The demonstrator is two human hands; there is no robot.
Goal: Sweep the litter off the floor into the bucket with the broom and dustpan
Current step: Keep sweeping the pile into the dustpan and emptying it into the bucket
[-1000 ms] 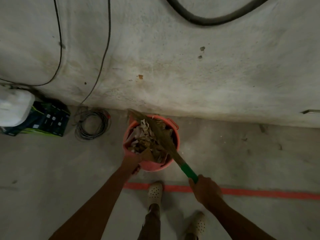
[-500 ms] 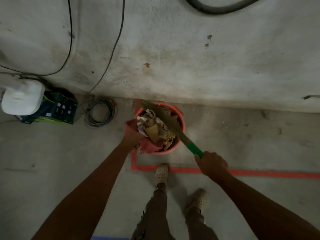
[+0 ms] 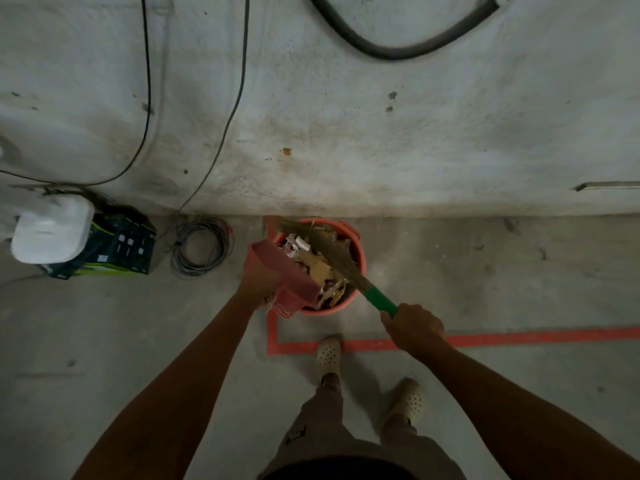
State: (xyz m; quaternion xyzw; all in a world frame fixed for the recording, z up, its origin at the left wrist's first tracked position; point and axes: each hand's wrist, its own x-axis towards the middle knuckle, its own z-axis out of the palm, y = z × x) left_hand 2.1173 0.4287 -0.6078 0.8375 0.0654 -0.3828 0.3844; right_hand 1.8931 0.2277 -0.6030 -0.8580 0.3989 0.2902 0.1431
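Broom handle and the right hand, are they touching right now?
Touching. The head view shows the right hand with its fingers curled round the end of the green broom handle, with no gap between them.

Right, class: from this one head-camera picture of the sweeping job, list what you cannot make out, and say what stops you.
In the head view:
- Inside of the bucket: covered by litter, dustpan and broom.
- Dustpan's handle: hidden under the left hand.
- End of the broom's handle: hidden inside the right hand.
- Print on the box: too small and dim.
- Black hose: cut off by the top edge.
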